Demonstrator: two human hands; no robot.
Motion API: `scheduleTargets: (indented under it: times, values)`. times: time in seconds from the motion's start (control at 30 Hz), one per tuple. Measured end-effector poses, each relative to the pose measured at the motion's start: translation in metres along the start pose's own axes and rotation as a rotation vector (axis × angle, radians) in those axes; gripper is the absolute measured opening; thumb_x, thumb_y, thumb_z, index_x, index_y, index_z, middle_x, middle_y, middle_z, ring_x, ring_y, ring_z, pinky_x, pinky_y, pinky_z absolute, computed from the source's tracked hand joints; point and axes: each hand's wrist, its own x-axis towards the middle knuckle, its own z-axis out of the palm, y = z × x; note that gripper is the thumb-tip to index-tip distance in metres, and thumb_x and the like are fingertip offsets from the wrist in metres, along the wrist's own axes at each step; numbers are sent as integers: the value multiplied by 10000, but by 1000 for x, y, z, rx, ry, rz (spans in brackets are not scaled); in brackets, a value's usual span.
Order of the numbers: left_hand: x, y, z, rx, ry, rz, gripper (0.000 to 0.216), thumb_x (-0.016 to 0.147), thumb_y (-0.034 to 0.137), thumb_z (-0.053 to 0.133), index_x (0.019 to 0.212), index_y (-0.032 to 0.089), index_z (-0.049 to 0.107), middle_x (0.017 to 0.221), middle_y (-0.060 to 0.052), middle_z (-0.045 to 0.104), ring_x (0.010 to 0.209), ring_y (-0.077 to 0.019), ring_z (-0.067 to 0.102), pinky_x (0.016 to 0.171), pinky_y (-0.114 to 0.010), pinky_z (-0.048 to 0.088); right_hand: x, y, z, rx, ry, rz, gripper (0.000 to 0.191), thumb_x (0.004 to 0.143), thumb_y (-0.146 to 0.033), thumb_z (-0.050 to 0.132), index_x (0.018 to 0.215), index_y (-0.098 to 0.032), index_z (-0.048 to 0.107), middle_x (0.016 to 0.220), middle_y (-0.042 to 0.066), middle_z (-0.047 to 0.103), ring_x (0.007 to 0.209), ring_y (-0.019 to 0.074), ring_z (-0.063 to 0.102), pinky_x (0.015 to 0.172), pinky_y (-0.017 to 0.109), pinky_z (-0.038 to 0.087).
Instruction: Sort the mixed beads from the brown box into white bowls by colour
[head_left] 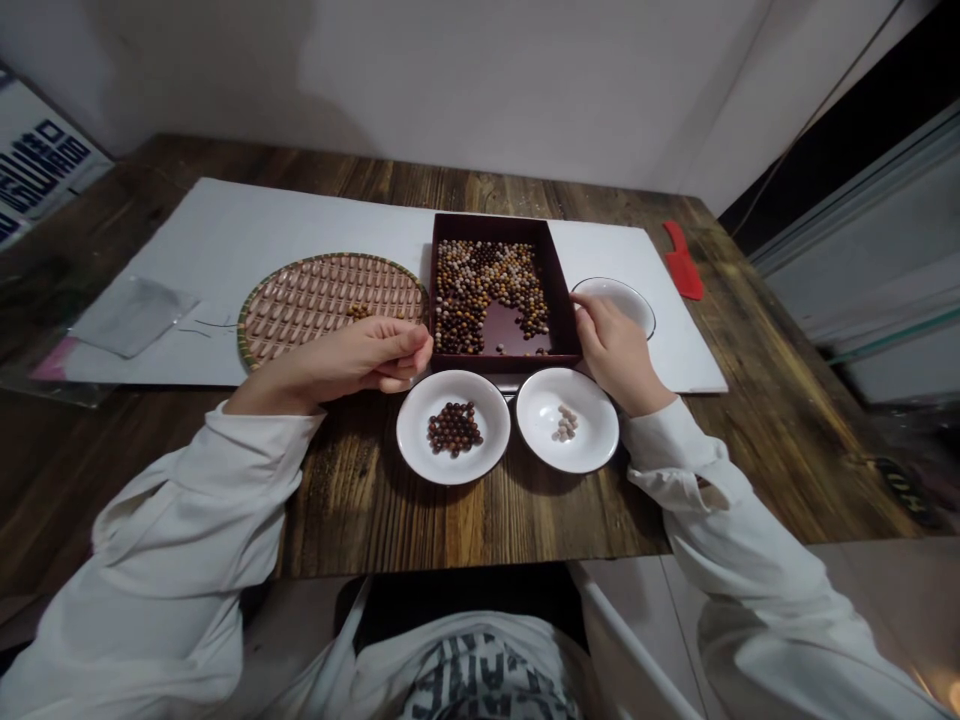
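A dark red box (567, 345) holds many mixed beads (480, 270) in brown, yellow and pale tones, with part of its floor bare near the front. My left hand (390, 352) is closed in a pinch beside the box's front left corner, above the right edge of a round woven tray (292, 300); whatever the fingertips hold is hidden. Several yellowish beads (358, 311) lie on that tray. At the box's right wall, my right hand (611, 345) has its fingers curled against the rim. Dark brown beads (454, 430) fill the middle of the left white bowl (412, 440); pale beads (565, 423) sit in the right white bowl (536, 440).
Behind my right hand stands another white bowl (637, 305). A red comb-like tool (682, 265) lies at the right edge of the white board (360, 215). On the left is a clear plastic bag (131, 315). Wooden tabletop (360, 510) shows in front of the bowls.
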Motion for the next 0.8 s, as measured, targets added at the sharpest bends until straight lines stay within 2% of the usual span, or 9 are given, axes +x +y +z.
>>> scheduleTargets:
  times: [0.27, 0.37, 0.47, 0.67, 0.8]
  values:
    - [5, 1, 2, -165, -18, -69, 463, 897, 523, 489, 606, 180, 380, 546, 54, 236, 440, -55, 215, 374, -146, 225, 0, 2, 1, -10, 18, -10, 519, 997, -456, 196, 1235, -199, 578, 1122, 130, 661, 1048, 293, 604, 861, 432, 465]
    - [3, 6, 7, -226, -47, -99, 358, 897, 417, 451, 634, 179, 397, 576, 44, 251, 448, -60, 226, 383, -151, 244, 0, 1, 1, -11, 11, -4, 518, 997, -448, 200, 1243, -189, 575, 1136, 132, 658, 1054, 293, 603, 863, 430, 466]
    - [-1, 11, 14, -222, -49, -140, 226, 880, 267, 426, 671, 181, 423, 584, 51, 223, 428, -53, 169, 365, -142, 171, 0, 1, 0, -9, 2, -4, 517, 995, -437, 199, 1248, -183, 572, 1133, 142, 659, 1046, 304, 604, 857, 447, 468]
    - [-7, 10, 22, -157, -54, -110, 86, 841, 194, 481, 756, 183, 471, 582, 58, 259, 429, -45, 214, 383, -133, 210, 0, 1, 1, -9, 13, -12, 555, 990, -487, 169, 1235, -198, 574, 1117, 130, 659, 1039, 295, 599, 859, 433, 464]
    - [-4, 4, 20, -119, -7, -121, 91, 848, 141, 484, 784, 194, 449, 574, 68, 275, 418, -41, 229, 377, -121, 189, -1, 3, 1, -6, 22, -25, 549, 991, -500, 165, 1238, -220, 568, 1127, 114, 656, 1057, 283, 596, 877, 424, 462]
